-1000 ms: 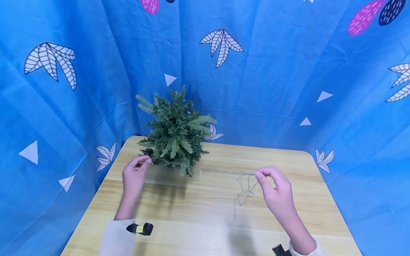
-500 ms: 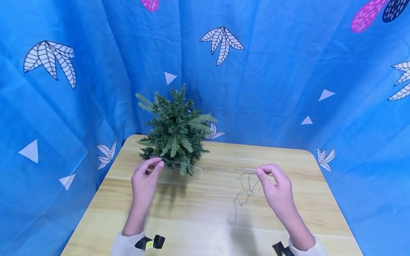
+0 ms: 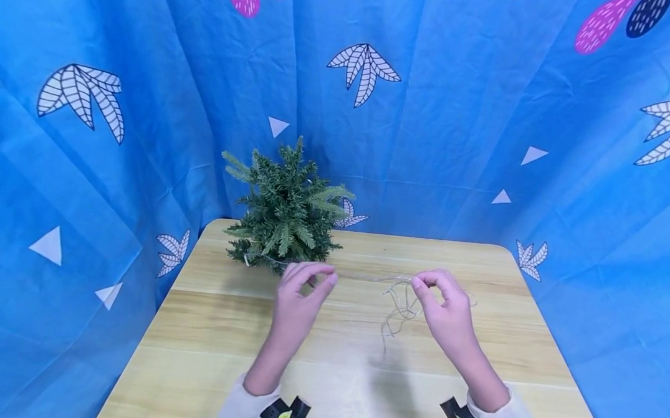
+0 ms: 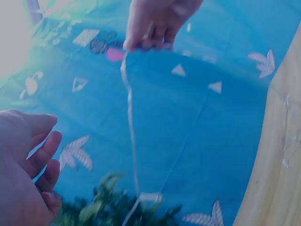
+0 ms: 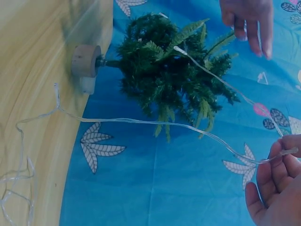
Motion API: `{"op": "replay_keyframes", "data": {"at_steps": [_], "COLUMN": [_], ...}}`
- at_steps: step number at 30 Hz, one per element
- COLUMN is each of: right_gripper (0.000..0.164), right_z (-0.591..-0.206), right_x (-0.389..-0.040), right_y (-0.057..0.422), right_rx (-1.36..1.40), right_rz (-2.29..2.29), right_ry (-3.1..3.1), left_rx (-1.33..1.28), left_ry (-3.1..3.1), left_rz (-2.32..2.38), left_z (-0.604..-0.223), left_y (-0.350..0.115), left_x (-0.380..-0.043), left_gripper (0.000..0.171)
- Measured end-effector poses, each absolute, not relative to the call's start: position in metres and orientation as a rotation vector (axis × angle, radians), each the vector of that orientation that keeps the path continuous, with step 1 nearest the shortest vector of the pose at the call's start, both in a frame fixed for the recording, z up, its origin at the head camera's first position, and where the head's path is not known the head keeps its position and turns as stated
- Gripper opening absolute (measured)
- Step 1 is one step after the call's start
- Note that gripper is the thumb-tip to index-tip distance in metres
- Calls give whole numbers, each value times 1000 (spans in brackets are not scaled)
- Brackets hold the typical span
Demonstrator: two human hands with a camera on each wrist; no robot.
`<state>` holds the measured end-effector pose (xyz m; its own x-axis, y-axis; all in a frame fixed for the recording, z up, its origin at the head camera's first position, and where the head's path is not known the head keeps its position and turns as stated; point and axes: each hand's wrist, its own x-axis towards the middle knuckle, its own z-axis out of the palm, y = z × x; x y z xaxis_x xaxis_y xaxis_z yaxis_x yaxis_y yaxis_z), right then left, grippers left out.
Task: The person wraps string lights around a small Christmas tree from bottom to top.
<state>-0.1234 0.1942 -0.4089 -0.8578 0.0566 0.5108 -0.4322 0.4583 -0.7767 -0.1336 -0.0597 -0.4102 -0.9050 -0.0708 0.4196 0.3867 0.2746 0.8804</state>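
A small artificial Christmas tree stands on a round wooden base, which shows in the right wrist view. A clear-wired string of fairy lights runs from its branches to my right hand, where thumb and forefinger pinch it. Loose strands of it dangle below that hand over the table. In front of the tree is my left hand, thumb and forefinger close together but apart. The left wrist view shows its fingers loosely bent, beside the wire and not holding it.
Under both hands lies a light wooden table with rounded far corners. A blue patterned curtain hangs behind it and along both sides. Black camera straps sit at the pale sleeves.
My left hand has moved right along the wire, from the tree's left side to in front of it, and its pinch has loosened. My right hand stays nearly in place, holding the string.
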Motion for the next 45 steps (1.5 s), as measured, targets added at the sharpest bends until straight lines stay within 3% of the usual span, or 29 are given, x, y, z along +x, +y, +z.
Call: {"op": "replay_keyframes", "data": {"at_steps": [12,21,45], "right_gripper": [2,13,5], "right_z": [-413,-411,-410], "right_x": [-122,-124,-119], "right_y": [184,184,194], "right_rx": [416,461,310], "right_rz": [1309,1227,1332], "right_ry": [-2218,-2186,-2262], "left_rx": [-615,-703,-505], "left_ry": [-2356,-2400,-2342], "left_rz": [-1506,-1448,-1659], "left_z": [-405,-408,-414], "left_y": [-3,7,4], "left_x": [-154,-162,-190], "left_gripper": [18,15,17]}}
